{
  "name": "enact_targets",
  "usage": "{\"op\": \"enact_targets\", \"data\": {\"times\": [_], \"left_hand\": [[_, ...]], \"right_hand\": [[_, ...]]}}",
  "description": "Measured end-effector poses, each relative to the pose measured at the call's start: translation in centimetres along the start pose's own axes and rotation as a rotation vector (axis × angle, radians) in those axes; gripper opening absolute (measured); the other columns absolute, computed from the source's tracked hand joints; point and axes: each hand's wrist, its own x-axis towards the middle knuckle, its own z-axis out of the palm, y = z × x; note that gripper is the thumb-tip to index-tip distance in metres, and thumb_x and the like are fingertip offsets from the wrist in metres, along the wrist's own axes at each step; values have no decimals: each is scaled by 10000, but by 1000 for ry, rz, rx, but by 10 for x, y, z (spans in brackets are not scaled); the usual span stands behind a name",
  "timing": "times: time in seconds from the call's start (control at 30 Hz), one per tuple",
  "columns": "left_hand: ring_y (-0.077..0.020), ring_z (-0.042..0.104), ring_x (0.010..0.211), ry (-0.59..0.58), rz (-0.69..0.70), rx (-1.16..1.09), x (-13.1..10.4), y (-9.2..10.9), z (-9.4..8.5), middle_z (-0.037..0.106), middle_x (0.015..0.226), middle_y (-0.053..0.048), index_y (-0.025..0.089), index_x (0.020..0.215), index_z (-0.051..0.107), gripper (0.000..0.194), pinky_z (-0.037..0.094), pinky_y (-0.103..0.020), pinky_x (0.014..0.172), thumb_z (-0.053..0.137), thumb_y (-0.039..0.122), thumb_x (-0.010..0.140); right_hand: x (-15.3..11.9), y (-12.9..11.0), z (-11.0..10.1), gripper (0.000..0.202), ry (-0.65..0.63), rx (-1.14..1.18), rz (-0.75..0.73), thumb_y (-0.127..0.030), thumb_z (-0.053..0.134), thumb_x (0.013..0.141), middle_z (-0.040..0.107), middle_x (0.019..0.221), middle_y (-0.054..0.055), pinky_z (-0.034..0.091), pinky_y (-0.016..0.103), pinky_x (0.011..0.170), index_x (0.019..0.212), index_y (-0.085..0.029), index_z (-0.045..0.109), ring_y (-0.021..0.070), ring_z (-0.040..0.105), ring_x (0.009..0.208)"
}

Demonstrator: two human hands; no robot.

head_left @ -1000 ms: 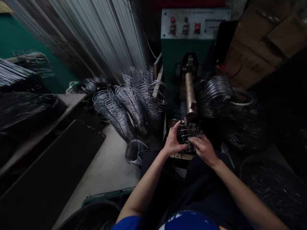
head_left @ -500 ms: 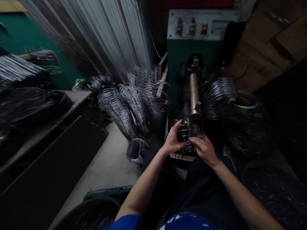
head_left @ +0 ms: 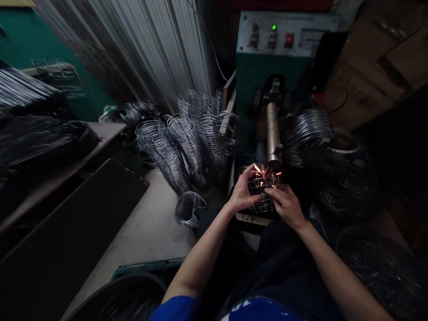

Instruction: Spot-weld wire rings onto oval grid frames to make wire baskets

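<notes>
A wire mesh basket sits under the metal arm of a green machine. My left hand grips its left side, thumb and fingers curved round the wires. On the right side, my right hand holds the same mesh with its fingertips. Orange sparks fly at the tip of the machine, just above and between my hands. A green lamp glows on the control panel.
Stacks of wire rings stand left of the machine. One wire cylinder is near my left knee. Coiled wire hangs at the machine's right. A dark tub is at the lower left, cardboard boxes at the upper right.
Sparks have appeared at the machine's tip. The red lamp has gone off and a green one is lit. My hands have kept nearly the same hold on the mesh.
</notes>
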Motion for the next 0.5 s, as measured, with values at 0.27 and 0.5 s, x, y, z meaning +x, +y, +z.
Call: {"op": "enact_targets", "data": {"times": [0.27,0.5], "left_hand": [[-311,584,1249,7,-19,63,18,-8,-3,586,1351,-129,258,1565,234,1145,471,-509,1090,894,279,630],[-284,617,1193,22,-28,80,32,-15,-4,598,1328,-132,235,1554,240,1145,510,-458,1037,902,339,625]], "right_hand": [[17,0,10,150,115,-30,125,-211,575,984,679,988,76,537,417,882,1034,-242,713,259,592,973],[26,7,18,106,193,-4,198,-288,605,986,680,1004,74,513,440,941,968,-236,695,264,602,1029]]}}
